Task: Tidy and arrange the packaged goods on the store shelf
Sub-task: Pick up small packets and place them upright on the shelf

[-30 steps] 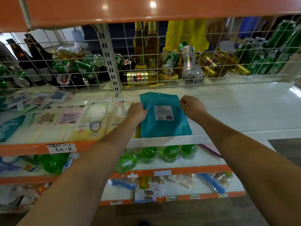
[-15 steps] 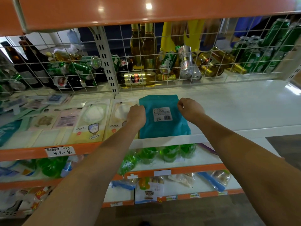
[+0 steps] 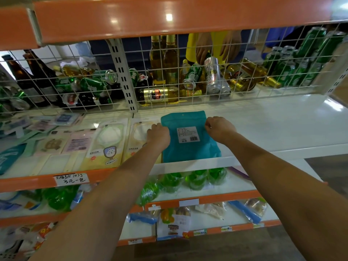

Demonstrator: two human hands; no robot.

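The white metal shelf board [image 3: 263,127] runs wide and mostly bare to the right, backed by a white wire mesh panel [image 3: 188,72] behind which brown and amber glass bottles and green and silver drink cans [image 3: 214,76] lie jumbled, closing off the far side. An orange shelf edge [image 3: 169,14] hangs above. On the left part of the board, flat pale yellow packets with clear round windows [image 3: 107,146] lie side by side, the nearest one just beside and partly under the left hand. The flat teal plastic pouch [image 3: 188,147] lies face up on the shelf, near its front edge, its long axis running front to back; the sealed top with a small hang hole points away toward the mesh, the bottom toward the person, tilted slightly to the right. A white barcode label [image 3: 188,134] sits at its middle. The left hand [image 3: 158,134] is curled at the pouch's left edge, fingers bent onto it, and the right hand [image 3: 219,129] is curled at the right edge, pinching it near the top. A handwritten white price tag [image 3: 71,179] is stuck on the orange front rail at the left.
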